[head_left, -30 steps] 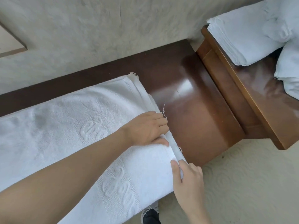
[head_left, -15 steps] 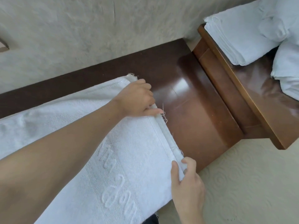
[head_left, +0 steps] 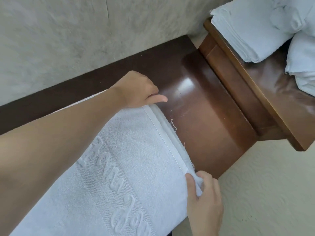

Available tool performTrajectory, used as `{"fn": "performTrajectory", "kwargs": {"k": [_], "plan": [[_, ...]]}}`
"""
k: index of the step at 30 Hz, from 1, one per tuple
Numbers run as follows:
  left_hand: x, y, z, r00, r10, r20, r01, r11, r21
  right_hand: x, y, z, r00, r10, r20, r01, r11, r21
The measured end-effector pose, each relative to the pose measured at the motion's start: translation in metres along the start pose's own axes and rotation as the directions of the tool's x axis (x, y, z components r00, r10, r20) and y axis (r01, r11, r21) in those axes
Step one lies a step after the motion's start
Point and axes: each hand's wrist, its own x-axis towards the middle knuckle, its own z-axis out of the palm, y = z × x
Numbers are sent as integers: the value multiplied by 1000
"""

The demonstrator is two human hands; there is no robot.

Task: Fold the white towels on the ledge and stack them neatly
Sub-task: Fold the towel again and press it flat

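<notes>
Towel [head_left: 109,167] is lying spread along the dark wooden ledge [head_left: 201,120], its embossed script facing up and its hemmed end pointing toward the bare, glossy part of the wood. I am gripping that end at both corners. My left hand [head_left: 138,90] is reaching across to the far corner by the wall [head_left: 85,40], fingers curled down over the edge and thumb sticking out flat above the ledge; the fingertips are hiding under the hand, so I cannot tell how much cloth they are pinching. My right hand [head_left: 204,200] is closing on the near corner, thumb pressing on top of the hem and fingers wrapping a bunched bit of terry from below, right at the ledge's front edge. Between my two hands the hem is running in a fairly straight line, with a second layer of towel showing just past it and a few loose threads [head_left: 173,123] trailing onto the wood.

Off to the right, a lighter brown table [head_left: 265,106] is sitting higher than the ledge and butting against its end. On it, a folded stack [head_left: 252,29] of white towels is resting near the wall, and more white towels [head_left: 303,65], less tidy, are piling up beside it at the frame's edge. Pale patterned floor [head_left: 264,193] is showing below the ledge and table.
</notes>
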Motion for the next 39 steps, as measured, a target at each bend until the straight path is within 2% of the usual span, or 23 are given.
{"fn": "performTrajectory", "kwargs": {"k": [3,5,7,10,13,14,17,19,23,25,28,29,31,33,35,37,39], "plan": [[-1,-4,-3,999,-24,47,29,994,-109,2,0,0,999,5,-32,-4,999,33],[-5,-5,-16,990,-54,132,81,975,-205,4,-3,-3,1000,-3,-14,4,999,39],[-12,-10,-27,969,-67,238,119,970,-212,6,-9,-6,999,-20,38,20,1000,18],[-23,-21,-37,915,-130,381,218,956,-196,6,-14,-8,991,44,127,-45,999,8],[-21,-28,-48,833,-230,504,420,855,-305,5,-19,-9,986,73,148,-70,997,-25],[-19,-29,-49,819,-238,522,444,840,-313,5,-20,-9,987,78,142,-75,997,-29],[-15,-27,-49,837,-231,497,408,868,-284,6,-19,-10,988,79,130,-76,997,-28],[-19,-24,-48,852,-254,457,424,847,-320,6,-19,-13,987,91,132,-91,996,-6],[-34,-17,-44,844,-421,331,529,755,-388,4,-24,-21,976,167,141,-181,979,95],[-38,-10,-45,795,-542,273,606,694,-389,2,-27,-23,972,197,127,-216,962,165],[-41,0,-50,617,-730,295,785,540,-303,-1,-31,-23,954,281,106,-300,902,309],[-42,1,-51,566,-760,320,824,526,-209,-3,-32,-22,943,318,101,-331,858,393],[-44,2,-56,528,-753,392,830,555,-53,-9,-36,-21,907,399,134,-397,705,588],[-44,2,-61,523,-711,470,809,587,-12,-14,-38,-20,860,476,182,-455,556,696],[-43,8,-63,548,-670,501,780,626,-16,-20,-37,-18,817,541,198,-494,483,723],[-43,17,-63,617,-633,468,744,663,-83,-22,-38,-14,804,554,217,-509,451,734],[-47,23,-60,684,-599,416,717,655,-238,-24,-41,-9,829,519,209,-497,511,702]]}}
